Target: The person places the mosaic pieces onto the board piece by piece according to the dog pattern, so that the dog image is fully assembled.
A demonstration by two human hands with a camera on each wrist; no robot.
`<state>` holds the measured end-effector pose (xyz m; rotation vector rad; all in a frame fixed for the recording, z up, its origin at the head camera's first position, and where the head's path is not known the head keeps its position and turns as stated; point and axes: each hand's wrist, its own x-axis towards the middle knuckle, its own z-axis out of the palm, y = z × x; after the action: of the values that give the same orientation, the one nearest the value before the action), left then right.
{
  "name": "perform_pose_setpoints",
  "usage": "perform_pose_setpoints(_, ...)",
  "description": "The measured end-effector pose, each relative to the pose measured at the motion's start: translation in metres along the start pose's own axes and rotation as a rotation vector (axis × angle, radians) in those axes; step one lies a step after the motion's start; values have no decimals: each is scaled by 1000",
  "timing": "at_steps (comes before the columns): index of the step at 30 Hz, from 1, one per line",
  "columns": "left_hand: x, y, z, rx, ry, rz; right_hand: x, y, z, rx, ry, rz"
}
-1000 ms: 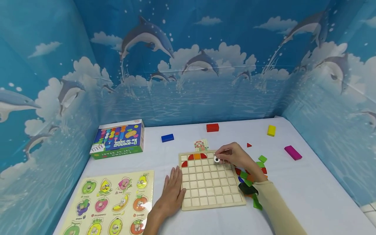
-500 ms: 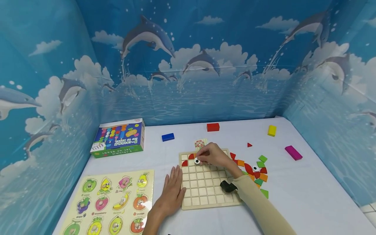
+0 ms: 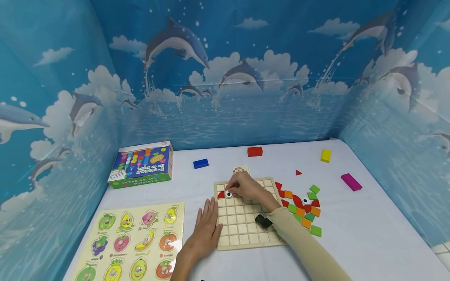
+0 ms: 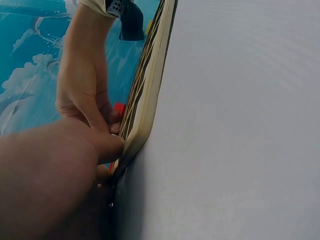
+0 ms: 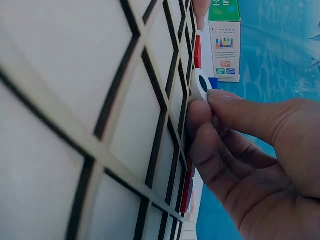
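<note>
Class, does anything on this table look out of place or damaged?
Slightly out of place: one red triangle lies alone, farther back than the loose tiles scattered beside the grid board. I see no damage.

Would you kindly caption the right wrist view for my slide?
Right hand pinching a white, dark-centred disc at a gridded board.

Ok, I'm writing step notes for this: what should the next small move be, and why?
Probably press the white eye disc down into the grid board: the right hand pinches it just beside the red piece near the left edge, and the left hand lies along that edge, perhaps steadying it.
</note>
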<state>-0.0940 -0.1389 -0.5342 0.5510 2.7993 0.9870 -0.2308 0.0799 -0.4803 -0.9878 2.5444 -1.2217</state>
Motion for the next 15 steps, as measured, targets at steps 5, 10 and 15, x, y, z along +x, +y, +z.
perform_pose_setpoints(5,0,0,0,-12,-5,-4,1,1,2,-95,10,-22)
perform_pose_setpoints(10,0,1,0,-9,-7,-9,1,-3,2,-147,-2,-37)
perform_pose_setpoints(15,0,1,0,1,2,-2,1,-6,2,-139,-11,-3)
